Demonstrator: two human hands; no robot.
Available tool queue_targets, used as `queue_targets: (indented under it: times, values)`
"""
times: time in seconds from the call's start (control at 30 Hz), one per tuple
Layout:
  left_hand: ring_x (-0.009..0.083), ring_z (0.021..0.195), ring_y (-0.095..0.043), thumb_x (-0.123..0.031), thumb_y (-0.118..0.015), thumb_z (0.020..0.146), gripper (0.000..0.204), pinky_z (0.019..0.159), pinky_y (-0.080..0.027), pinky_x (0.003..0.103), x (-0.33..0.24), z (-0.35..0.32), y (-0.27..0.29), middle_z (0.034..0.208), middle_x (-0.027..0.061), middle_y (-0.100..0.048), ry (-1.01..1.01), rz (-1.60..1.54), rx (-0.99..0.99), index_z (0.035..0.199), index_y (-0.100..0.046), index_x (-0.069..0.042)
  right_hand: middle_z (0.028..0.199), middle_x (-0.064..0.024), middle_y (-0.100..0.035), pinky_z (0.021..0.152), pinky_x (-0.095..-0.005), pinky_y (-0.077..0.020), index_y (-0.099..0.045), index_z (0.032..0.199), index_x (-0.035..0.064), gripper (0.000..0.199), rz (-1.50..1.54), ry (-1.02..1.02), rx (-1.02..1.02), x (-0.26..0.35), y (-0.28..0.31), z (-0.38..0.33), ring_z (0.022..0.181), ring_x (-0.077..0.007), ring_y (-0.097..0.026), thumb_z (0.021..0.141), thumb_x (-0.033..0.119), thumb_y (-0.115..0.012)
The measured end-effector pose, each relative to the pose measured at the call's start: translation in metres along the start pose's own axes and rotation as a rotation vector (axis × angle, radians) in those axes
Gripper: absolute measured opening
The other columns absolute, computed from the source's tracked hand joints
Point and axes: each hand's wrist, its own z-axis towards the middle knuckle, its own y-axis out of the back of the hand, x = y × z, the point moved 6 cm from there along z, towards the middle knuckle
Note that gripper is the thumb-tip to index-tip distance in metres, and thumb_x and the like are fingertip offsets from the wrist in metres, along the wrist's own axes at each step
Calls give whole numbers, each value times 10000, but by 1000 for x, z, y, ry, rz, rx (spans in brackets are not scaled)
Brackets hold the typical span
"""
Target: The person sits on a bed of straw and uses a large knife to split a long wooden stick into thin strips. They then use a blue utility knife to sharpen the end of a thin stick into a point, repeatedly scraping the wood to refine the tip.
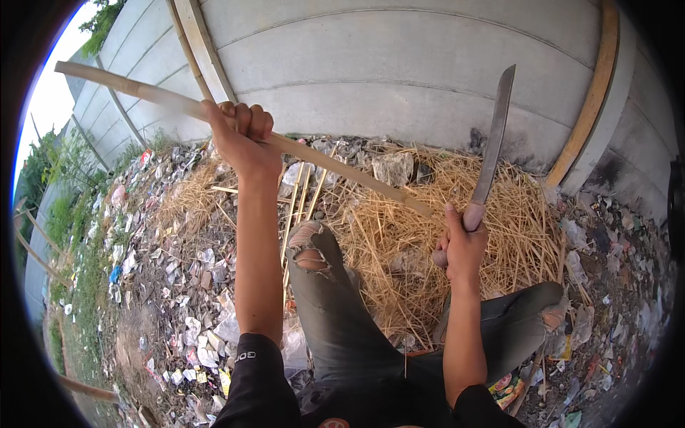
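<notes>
My left hand is raised and closed around a long, pale bamboo strip. The strip slants from the upper left down toward the right, its lower end just short of my right hand. That hand grips a machete by its wooden handle, with the long dark blade pointing up and slightly to the right. Blade and strip are apart. Below them spreads a heap of straw-coloured bamboo shavings. A few thin bamboo strips lie beyond my raised knee.
A grey concrete panel wall stands in front, with a wooden post against it at the right. Litter covers the ground on both sides. A pale rock sits by the shavings. My bent legs flank the near side.
</notes>
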Motion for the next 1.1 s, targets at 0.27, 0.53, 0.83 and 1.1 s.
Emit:
queue_targets:
  times: [0.27,0.53,0.83,1.1]
  values:
    - [80,480,-205,-575,-411,1065,554,456,-190,277,127,-60,-16,564,-61,-218,264,270,510,707,-350,-157,510,29,-444,395,-270,-381,-519,728,88,379,-65,-43,5,-29,-3,-26,410,-67,-451,986,287,-713]
    - [70,447,-282,-594,-442,1049,629,427,-207,269,230,-92,98,517,-50,-326,345,448,335,612,-349,-151,524,29,-422,401,-263,-354,-479,705,120,375,-24,-143,67,-66,-8,-32,409,-68,-419,967,229,-722]
    - [92,458,-219,-699,-342,1023,668,441,-189,287,221,-81,61,551,-53,-241,418,274,380,642,-324,-151,554,14,-402,425,-290,-368,-483,764,102,405,-24,-248,72,-93,1,-23,414,-96,-392,990,387,-662]
    - [101,461,-200,-814,-286,957,731,466,-188,283,279,-101,87,544,-54,-242,662,291,438,621,-332,-166,525,1,-388,420,-298,-367,-456,743,92,556,-3,-205,45,-131,14,-44,405,-119,-398,1025,567,-525]
